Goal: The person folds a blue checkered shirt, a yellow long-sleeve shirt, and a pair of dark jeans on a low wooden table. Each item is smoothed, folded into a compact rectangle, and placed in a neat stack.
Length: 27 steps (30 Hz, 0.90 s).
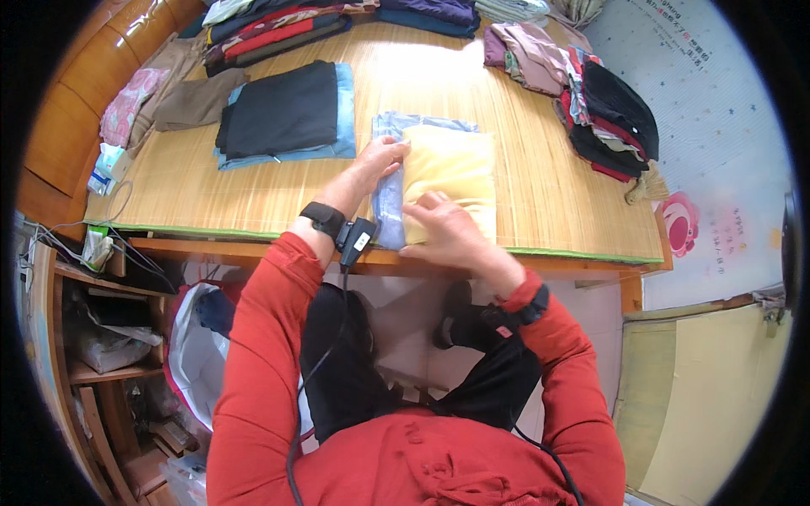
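Note:
A folded yellow garment (452,171) lies on top of a folded blue garment (387,215) at the front edge of the mat-covered bed. My left hand (383,158) rests at the upper left of the yellow cloth, fingertips on its edge, above the blue one. Over the lower left part of the yellow cloth is my right hand (446,231), a little blurred, its fingers spread and curved; whether it presses on the cloth is hard to tell. Left of my hands, a folded black garment (285,114) sits on light blue folded cloth (345,107).
Stacks of folded clothes (278,38) line the far side, with more piles (614,120) at the right. A brown folded garment (199,101) and a tissue pack (112,161) are at the left. Below the bed's green-trimmed edge stand a white-lined basket (196,354) and a wooden shelf (114,373).

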{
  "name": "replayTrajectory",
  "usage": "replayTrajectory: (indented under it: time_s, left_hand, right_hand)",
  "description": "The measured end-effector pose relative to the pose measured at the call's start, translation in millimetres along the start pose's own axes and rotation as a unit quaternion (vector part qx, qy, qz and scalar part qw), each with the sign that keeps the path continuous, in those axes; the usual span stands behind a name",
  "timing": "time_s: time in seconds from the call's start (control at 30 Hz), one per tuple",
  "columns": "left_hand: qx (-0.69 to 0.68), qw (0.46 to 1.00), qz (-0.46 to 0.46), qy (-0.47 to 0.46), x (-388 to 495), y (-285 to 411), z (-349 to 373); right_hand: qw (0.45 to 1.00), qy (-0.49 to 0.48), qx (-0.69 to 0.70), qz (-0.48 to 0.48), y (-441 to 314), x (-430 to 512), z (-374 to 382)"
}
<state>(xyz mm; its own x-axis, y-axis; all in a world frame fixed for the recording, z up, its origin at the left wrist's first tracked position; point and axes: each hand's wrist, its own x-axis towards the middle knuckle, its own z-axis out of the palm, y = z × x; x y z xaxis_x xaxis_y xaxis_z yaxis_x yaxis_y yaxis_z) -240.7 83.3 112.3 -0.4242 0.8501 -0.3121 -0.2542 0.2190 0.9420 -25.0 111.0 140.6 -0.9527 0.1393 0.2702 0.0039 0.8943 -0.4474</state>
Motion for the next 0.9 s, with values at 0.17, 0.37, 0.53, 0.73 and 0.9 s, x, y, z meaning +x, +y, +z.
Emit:
replayTrajectory:
  time_s: [0.17, 0.37, 0.53, 0.73, 0.9]
  left_hand:
    - [0.054, 0.998, -0.023, -0.017, -29, -16, 10]
    - [0.106, 0.993, -0.039, -0.018, -50, -13, 24]
    - [-0.01, 0.992, -0.059, -0.109, -53, -23, 33]
    - [-0.175, 0.974, 0.067, -0.126, -52, -35, 57]
    - [-0.274, 0.94, 0.049, -0.199, -70, -29, 47]
  right_hand:
    - [0.982, 0.124, -0.005, 0.144, 60, -9, -49]
    - [0.883, 0.142, 0.268, 0.358, 91, -24, -37]
    - [0.775, 0.223, 0.474, 0.352, 94, -27, -16]
    - [0.793, 0.258, 0.443, 0.33, 91, -14, -23]
    - [0.787, 0.214, 0.538, 0.212, 79, -7, -43]
